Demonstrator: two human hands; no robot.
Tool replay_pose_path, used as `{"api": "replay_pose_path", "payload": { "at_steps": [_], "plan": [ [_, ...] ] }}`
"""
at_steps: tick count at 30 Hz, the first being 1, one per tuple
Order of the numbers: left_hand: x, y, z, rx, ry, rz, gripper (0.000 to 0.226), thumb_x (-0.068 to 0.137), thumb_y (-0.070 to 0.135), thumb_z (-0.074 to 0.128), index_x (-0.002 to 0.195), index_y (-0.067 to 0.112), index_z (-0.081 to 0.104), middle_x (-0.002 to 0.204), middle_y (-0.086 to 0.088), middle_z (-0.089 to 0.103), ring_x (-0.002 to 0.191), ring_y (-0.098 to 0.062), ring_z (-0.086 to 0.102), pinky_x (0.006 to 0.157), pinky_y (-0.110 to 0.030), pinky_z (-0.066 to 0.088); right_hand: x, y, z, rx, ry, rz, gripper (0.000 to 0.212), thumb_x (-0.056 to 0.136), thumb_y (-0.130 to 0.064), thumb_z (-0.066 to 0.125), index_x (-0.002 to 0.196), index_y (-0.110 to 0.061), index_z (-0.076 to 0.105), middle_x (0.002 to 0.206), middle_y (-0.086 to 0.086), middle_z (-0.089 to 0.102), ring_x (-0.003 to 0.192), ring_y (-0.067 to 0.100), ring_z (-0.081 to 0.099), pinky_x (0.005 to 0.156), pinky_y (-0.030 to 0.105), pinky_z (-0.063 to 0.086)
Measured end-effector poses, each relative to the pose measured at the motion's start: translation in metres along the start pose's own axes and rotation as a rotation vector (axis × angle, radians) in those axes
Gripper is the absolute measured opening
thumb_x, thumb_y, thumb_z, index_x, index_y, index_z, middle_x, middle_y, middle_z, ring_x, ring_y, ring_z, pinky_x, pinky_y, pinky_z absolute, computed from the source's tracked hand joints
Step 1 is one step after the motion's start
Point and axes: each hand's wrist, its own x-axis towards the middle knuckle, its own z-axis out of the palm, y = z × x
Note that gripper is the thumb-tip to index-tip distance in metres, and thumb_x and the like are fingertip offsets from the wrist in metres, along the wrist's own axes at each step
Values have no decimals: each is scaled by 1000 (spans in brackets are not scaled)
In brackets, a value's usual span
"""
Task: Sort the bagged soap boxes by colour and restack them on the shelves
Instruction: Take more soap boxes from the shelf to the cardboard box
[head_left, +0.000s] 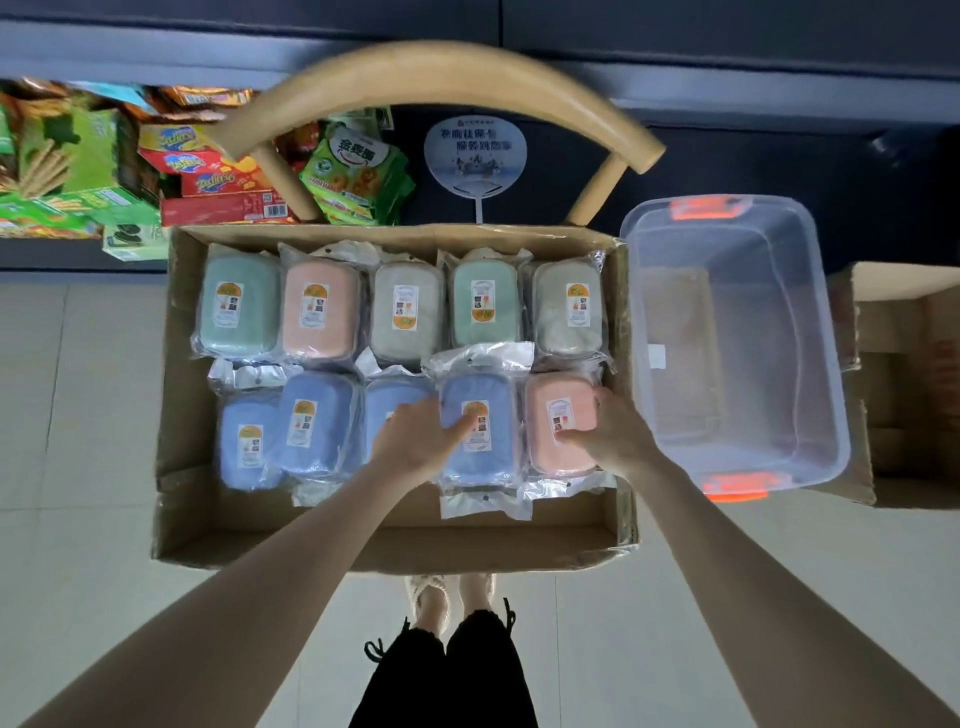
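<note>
Left hand and right hand grip soap boxes (pale tiles below).

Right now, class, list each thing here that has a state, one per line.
Cardboard box: open on top.
Plastic tub: lid off, no soap boxes inside.
Blue soap box: bagged, gripped by left hand.
Pink soap box: bagged, gripped by right hand.
Other soap boxes: bagged, lying flat.
</note>
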Motion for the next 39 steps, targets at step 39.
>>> {"api": "replay_pose_path", "payload": {
  "at_steps": [39],
  "plan": [
    [-391,541,-219,599,877,918,67,92,54,45,149,27,21,143,-2,38,131,-22,33,106,-36,27,-423,150,-532,-250,933,-537,62,93,-35,59,145,-18,32,151,5,22,133,29,32,103,43,39]
  ]
}}
